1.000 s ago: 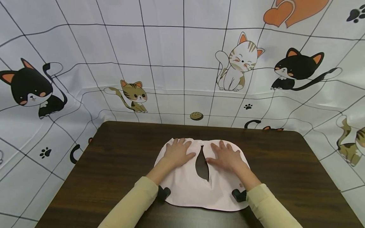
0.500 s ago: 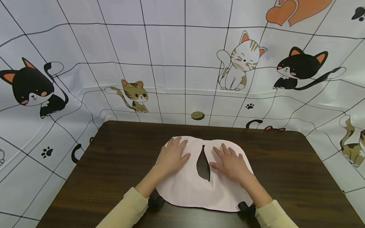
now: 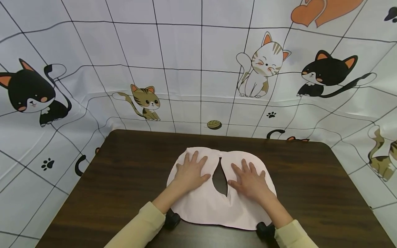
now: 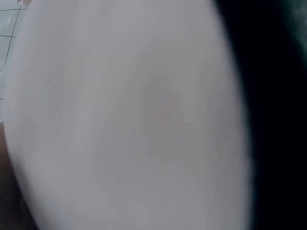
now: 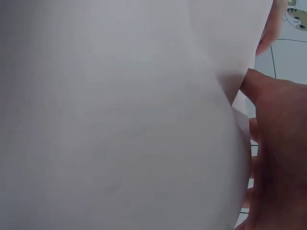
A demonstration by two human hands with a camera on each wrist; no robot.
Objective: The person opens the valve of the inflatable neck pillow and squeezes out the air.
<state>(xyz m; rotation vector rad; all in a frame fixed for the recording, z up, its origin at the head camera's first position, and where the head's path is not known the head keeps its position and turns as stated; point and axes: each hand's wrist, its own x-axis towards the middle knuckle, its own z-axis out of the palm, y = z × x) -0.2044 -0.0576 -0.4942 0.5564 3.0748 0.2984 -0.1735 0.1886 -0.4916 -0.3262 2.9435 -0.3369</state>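
The left hand [image 3: 190, 174] and right hand [image 3: 250, 181] are pressing flat, fingers spread wide, on the pink cloth [image 3: 214, 203] lying mid-frame on the worktop [image 3: 310, 186].

Dark wooden table [image 3: 310, 179], cat-print backdrop cloth [image 3: 186, 69] behind it

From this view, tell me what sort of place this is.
Probably a staged tabletop recording spot: a dark wooden table ringed by a cat-print curtain, with the left hand and right hand flat on a pale pink cloth.
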